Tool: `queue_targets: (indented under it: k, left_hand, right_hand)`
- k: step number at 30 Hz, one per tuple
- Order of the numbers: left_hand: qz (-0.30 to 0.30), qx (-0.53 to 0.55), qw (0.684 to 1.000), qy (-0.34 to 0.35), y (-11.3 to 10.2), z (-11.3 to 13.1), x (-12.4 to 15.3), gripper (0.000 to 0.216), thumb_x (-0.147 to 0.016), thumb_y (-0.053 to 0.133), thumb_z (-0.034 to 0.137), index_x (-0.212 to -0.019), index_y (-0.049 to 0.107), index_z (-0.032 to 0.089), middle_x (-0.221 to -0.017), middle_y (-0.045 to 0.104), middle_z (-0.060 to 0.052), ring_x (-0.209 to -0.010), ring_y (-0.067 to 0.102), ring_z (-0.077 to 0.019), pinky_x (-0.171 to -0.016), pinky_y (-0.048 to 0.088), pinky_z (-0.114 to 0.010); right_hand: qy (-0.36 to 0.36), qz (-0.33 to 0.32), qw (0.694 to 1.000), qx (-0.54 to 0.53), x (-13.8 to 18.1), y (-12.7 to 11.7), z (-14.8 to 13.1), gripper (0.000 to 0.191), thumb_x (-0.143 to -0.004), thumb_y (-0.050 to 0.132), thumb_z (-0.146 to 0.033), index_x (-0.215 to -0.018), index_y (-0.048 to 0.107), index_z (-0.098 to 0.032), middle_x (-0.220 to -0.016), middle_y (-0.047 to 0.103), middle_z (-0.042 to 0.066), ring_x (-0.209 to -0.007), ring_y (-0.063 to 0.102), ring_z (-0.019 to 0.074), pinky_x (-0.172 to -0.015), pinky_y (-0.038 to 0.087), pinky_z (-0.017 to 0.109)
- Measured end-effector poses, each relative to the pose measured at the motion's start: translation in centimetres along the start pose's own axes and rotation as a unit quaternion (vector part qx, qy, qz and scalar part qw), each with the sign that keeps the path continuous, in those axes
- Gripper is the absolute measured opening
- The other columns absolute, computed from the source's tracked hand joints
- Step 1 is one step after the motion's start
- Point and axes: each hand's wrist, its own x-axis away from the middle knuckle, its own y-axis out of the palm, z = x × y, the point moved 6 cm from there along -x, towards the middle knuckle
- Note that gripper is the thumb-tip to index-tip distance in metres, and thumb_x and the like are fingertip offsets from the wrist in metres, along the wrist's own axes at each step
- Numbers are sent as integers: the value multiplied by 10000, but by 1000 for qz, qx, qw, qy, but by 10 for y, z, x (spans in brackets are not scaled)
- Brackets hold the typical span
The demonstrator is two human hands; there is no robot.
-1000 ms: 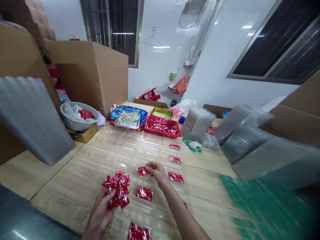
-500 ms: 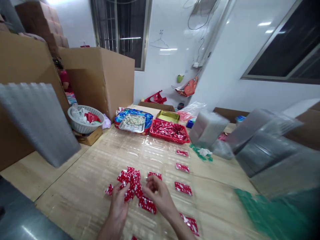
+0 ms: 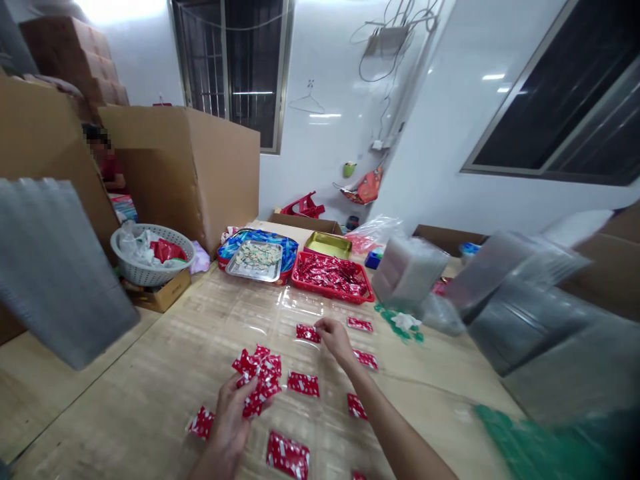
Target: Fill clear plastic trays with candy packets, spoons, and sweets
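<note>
My left hand [image 3: 234, 408] is closed around a bunch of small red packets with white spots [image 3: 264, 375], held above the table. Farther forward, my right hand [image 3: 332, 335] pinches the edge of a single red packet [image 3: 307, 333], which lies flat in a clear plastic tray [image 3: 260, 319]. Toward me in that column lie another red packet [image 3: 303, 383] and a nearer one [image 3: 288, 456]. To the right runs a second column, with a packet [image 3: 360, 325] at its far end; my right forearm partly covers it. One packet [image 3: 201, 422] lies left of my left wrist.
Beyond the trays stand a red basket [image 3: 370, 293] full of red packets, a metal tray [image 3: 235, 270] of small pale pieces on blue packets, and a gold tray [image 3: 327, 245]. Stacked clear plastic [image 3: 410, 270] is at right, a white basket [image 3: 150, 273] at left. Behind cardboard, a person [image 3: 113, 170] is partly visible.
My right hand has moved forward from beside the bunch to the far part of the middle column, where another packet now lies. My left hand still holds the bunch. The view has tilted slightly upward.
</note>
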Motion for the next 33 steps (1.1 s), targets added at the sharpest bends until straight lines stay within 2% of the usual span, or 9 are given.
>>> queue_targets:
  k: [5,7,9,12,15,18,24,29,33]
  left_hand:
    - [-12,-32,999,-23,17,-11,-7,405,-430,854,204,-759,628,135,-654,713,-36,-558,655,-188,-510,532,-280]
    - [-19,-56,998,-37,22,-17,-8,453,-389,867,231,-760,625,137,-649,711,-42,-556,655,-206,-482,515,-282]
    - [-43,-80,994,-53,28,-24,-9,496,-361,873,256,-777,633,135,-649,709,-50,-543,649,-220,-460,499,-289]
    - [-86,-101,989,-68,36,-29,-10,523,-367,872,296,-812,654,127,-671,710,-71,-556,652,-244,-448,484,-299]
    - [-106,-104,986,-71,39,-28,-14,529,-395,866,294,-855,669,122,-715,720,-86,-625,672,-268,-470,497,-305]
    - [-84,-90,990,-64,38,-23,-22,558,-392,864,254,-899,667,129,-753,733,-77,-639,677,-257,-486,512,-297]
    - [-84,-29,993,-74,38,-15,-38,483,-464,838,183,-913,662,141,-808,744,-76,-686,691,-241,-578,552,-309]
    - [-79,-8,995,-64,34,-7,-44,495,-509,823,168,-975,657,143,-837,743,-94,-682,692,-237,-564,546,-303]
    - [-73,6,995,-61,31,0,-48,503,-538,803,155,-1017,649,143,-835,743,-89,-694,694,-234,-558,542,-290]
  right_hand:
    - [-35,-38,998,31,2,18,-27,133,-669,597,-211,-728,708,-168,-832,674,83,-794,592,214,-744,443,312]
    - [-76,-135,988,16,16,36,-58,208,-715,617,-269,-874,721,-184,-880,695,60,-748,595,179,-692,455,271]
    - [-140,-280,950,14,36,59,-92,294,-729,636,-282,-1006,701,-205,-903,707,38,-701,590,151,-636,449,238]
    - [-220,-374,899,62,53,74,-120,275,-673,620,-120,-914,727,-198,-840,714,30,-718,598,149,-661,433,229]
    - [-144,-334,931,1,32,64,-107,229,-566,573,-17,-672,710,-167,-655,682,2,-626,579,132,-610,419,218]
    - [27,-191,973,-128,-8,32,-60,92,-563,604,-88,-613,627,-162,-533,608,-27,-501,531,110,-491,393,201]
    - [143,13,978,-149,-59,-10,16,179,-624,598,-207,-570,428,-208,-439,463,-54,-424,503,114,-474,442,237]
    - [135,44,982,-125,-69,1,23,127,-625,599,-207,-602,475,-203,-519,529,-15,-522,530,131,-491,394,225]
    - [107,-51,984,-131,-45,42,-3,150,-619,646,-303,-622,564,-177,-583,601,9,-531,531,126,-463,350,215]
